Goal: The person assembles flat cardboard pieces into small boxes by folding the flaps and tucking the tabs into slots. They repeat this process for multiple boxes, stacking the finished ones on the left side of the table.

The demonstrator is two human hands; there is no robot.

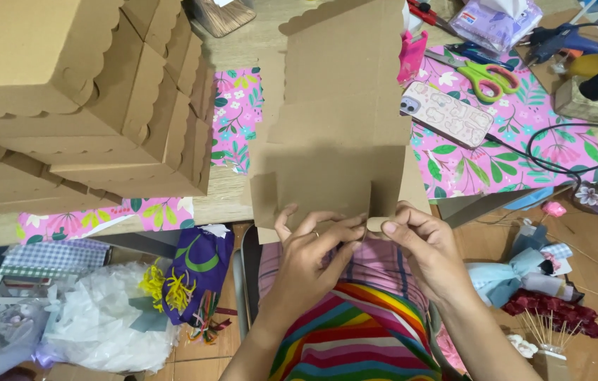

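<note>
A flat brown cardboard box blank (341,120) with a scalloped top edge lies across the table edge toward me. My left hand (309,257) pinches its near edge, fingers bent over the lower flap. Beside it, my right hand (419,243) grips a small tab on the same near edge. Both hands sit above my lap, covered in rainbow-striped cloth (355,331).
Folded brown boxes with scalloped lids (80,99) are stacked at left. A phone (447,113), green scissors (489,76), a glue gun (560,39) and a black cable (560,152) lie on pink floral paper at right. Flowers, ribbon and plastic wrap crowd the floor.
</note>
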